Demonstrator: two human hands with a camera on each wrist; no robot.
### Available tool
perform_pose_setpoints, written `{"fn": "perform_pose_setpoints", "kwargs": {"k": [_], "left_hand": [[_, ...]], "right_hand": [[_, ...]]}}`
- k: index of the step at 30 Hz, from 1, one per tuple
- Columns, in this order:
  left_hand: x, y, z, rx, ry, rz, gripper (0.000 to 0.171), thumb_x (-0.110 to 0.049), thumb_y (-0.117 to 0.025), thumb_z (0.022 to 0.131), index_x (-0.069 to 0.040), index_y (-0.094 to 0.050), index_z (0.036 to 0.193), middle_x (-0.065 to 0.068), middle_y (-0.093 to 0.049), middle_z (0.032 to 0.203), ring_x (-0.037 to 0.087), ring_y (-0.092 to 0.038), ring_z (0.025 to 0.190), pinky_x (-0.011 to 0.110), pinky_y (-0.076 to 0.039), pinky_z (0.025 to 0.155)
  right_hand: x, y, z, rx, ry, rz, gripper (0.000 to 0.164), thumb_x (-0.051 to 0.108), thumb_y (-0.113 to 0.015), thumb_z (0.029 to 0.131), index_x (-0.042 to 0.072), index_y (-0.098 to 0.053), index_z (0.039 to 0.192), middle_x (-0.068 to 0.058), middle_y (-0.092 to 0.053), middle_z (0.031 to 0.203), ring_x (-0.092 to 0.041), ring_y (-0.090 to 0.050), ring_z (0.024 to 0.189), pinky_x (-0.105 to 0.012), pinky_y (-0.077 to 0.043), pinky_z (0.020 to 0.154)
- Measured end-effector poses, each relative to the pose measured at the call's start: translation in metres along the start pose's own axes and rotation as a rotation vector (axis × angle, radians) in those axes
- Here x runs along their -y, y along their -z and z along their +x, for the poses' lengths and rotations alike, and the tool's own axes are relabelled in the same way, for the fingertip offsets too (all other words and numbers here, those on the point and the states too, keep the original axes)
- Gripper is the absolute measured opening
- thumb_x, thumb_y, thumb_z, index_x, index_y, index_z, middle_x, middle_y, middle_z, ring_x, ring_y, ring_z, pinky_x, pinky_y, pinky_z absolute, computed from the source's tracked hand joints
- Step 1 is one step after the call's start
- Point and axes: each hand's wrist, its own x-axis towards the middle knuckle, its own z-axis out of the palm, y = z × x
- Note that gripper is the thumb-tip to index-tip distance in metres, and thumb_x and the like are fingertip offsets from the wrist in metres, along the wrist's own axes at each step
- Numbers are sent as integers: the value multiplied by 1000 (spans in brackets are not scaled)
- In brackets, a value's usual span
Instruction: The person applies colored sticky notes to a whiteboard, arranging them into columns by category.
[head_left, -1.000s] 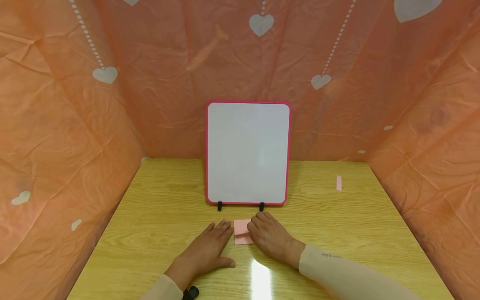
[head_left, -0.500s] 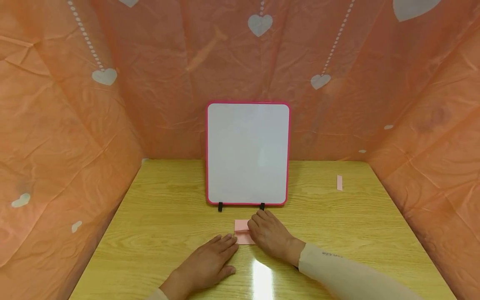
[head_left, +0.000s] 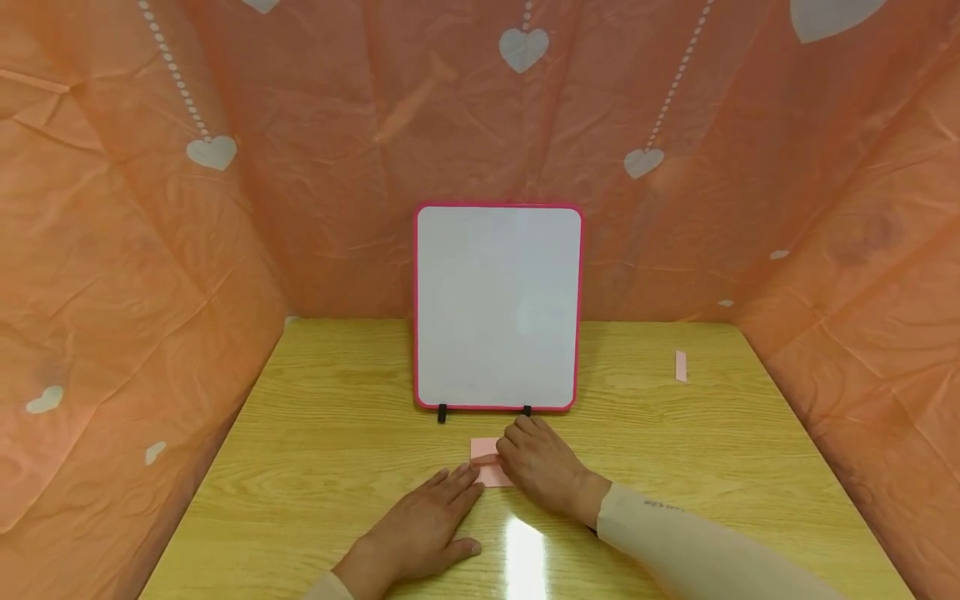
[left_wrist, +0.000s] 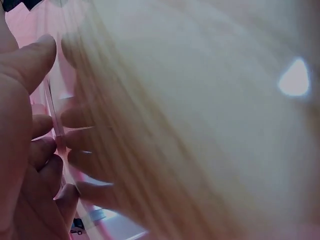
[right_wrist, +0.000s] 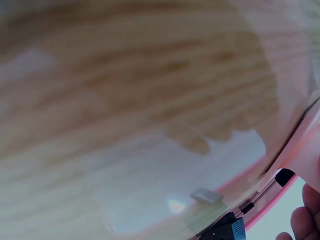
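A small square of pink paper (head_left: 493,475) lies on the table in front of the whiteboard, its upper layer partly raised along a crease. My right hand (head_left: 546,467) curls over the right side of the paper and pinches that layer, hiding part of it. Flat on the table, my left hand (head_left: 427,525) has its straight fingertips on the paper's lower left edge. In the left wrist view the left fingers (left_wrist: 42,147) lie at the table surface. A lifted pink paper edge shows beside the right fingers (right_wrist: 305,220) in the right wrist view.
Just behind the hands, a pink-framed whiteboard (head_left: 498,308) stands on small black feet (head_left: 442,413). One narrow pink paper strip (head_left: 681,366) lies at the back right of the wooden table (head_left: 337,375). Orange cloth with white hearts (head_left: 480,125) surrounds the table.
My left hand has slid from beside the paper down and right onto its lower left edge. The right hand keeps its pinch almost in place, with the raised layer's edge slightly farther back.
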Motion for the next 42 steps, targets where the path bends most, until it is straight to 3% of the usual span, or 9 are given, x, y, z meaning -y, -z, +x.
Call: {"fn": "perform_pose_setpoints", "kwargs": {"k": [6, 18, 32, 37, 42], "left_hand": [[1, -3, 0, -12, -10, 12, 82, -65, -41, 107, -8, -35, 165, 7, -32, 173, 21, -30, 160, 47, -30, 130], [0, -2, 0, -3, -1, 14, 78, -63, -47, 107, -9, -40, 163, 6, -36, 171, 21, -32, 160, 46, -30, 130], [-1, -3, 0, 7, 6, -10, 79, -64, -47, 106, -10, -40, 163, 6, -35, 172, 20, -31, 160, 46, -30, 130], [-1, -2, 1, 11, 7, -5, 79, -64, -47, 106, -10, -40, 163, 5, -35, 171, 20, -31, 160, 46, -29, 130], [-1, -1, 1, 14, 10, -19, 79, -64, -48, 106, -10, -40, 163, 5, -35, 171, 20, -31, 160, 46, -29, 131]], "right_hand": [[-2, 1, 3, 3, -18, 14, 14, 26, -62, 106, 15, -63, 97, 2, -63, 98, -19, -55, 95, -32, -50, 87], [-12, -3, 12, -57, -54, -25, 15, 22, -68, 103, 14, -61, 92, 1, -60, 89, -21, -52, 88, -30, -46, 78], [-21, -5, 18, -79, -91, 10, 13, 19, -70, 102, 12, -62, 95, -1, -61, 91, -22, -52, 90, -32, -47, 79], [-25, -4, 20, -31, -105, 3, 10, 18, -69, 103, 10, -63, 101, -3, -62, 95, -23, -52, 93, -32, -48, 83], [-28, -3, 21, -4, -114, -15, 13, 11, -74, 97, 10, -61, 100, -3, -62, 96, -23, -53, 95, -33, -49, 85]]}}
